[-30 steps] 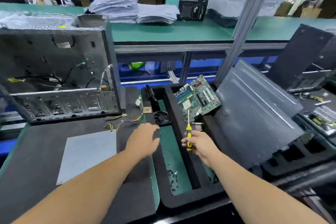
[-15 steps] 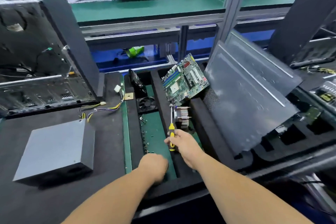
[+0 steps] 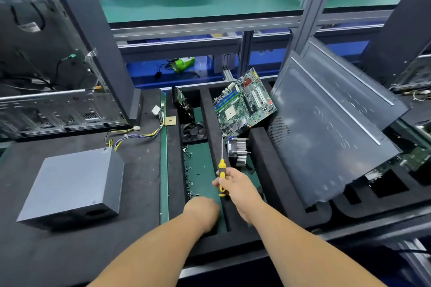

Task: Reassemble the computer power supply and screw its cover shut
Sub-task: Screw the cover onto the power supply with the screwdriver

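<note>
Dark foam matting is covering the workbench (image 3: 70,258), with a green shelf running behind it. Sitting on the left part of that matting is the power supply (image 3: 72,186), a plain grey metal box with its cover on, smooth on top, its darker near side showing a rounded opening low down. A bundle of yellow, black and purple wires (image 3: 137,135) is trailing from its far corner toward a white connector.

Just right of the box, a black foam tray (image 3: 175,170) is holding a green-floored compartment where small screws (image 3: 190,182) are lying scattered. The left hand (image 3: 201,213) is reaching down into the near end of that compartment, knuckles up; its fingertips are hidden, so whether they are pinching a screw cannot be told. The right hand (image 3: 235,187) is wrapping its fingers around the yellow-and-black handle of a screwdriver (image 3: 222,170), shaft pointing away.

Beyond the tip, a heatsink (image 3: 239,151), a black fan (image 3: 193,131) and a tilted motherboard (image 3: 243,102) are resting in the tray. A grey case panel (image 3: 326,135) is leaning at right, and an open computer chassis (image 3: 53,72) is standing at far left.
</note>
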